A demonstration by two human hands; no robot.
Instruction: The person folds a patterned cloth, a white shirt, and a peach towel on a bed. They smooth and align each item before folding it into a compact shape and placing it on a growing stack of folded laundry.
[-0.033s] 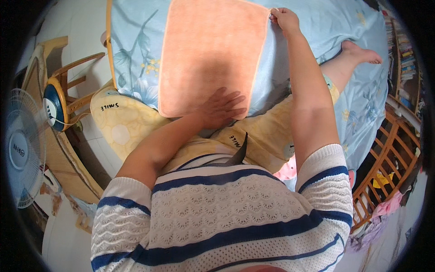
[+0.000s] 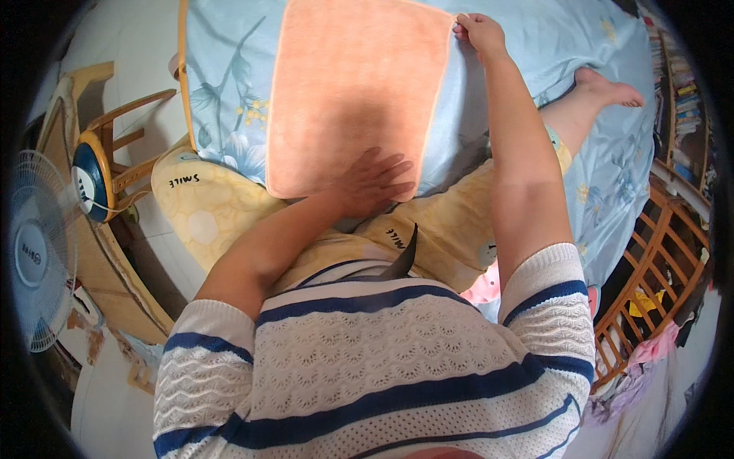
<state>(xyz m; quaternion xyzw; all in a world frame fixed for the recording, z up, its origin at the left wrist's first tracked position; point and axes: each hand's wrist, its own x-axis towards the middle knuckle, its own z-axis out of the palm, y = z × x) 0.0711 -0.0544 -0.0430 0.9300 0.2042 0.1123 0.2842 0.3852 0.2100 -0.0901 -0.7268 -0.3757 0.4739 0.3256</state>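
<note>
A peach-orange towel (image 2: pixel 348 69) lies spread flat over the blue flowered bed sheet (image 2: pixel 229 84), its top edge running out of view. My left hand (image 2: pixel 372 180) rests flat near the towel's closest edge, fingers spread towards the right. At the far right corner, my right hand (image 2: pixel 483 35) pinches the towel between thumb and fingers, that arm stretched out. A dark shadow falls across the towel's middle. My legs in yellow patterned trousers (image 2: pixel 202 210) are spread to both sides of the towel's near end.
On the left stand a white fan (image 2: pixel 32 252) and a small wooden chair (image 2: pixel 95 176) with a dark blue round panel. To the right are a slatted wooden rack (image 2: pixel 650 283) with cloths by it and a bookshelf (image 2: pixel 684 107). My bare foot (image 2: pixel 612 90) lies on the sheet.
</note>
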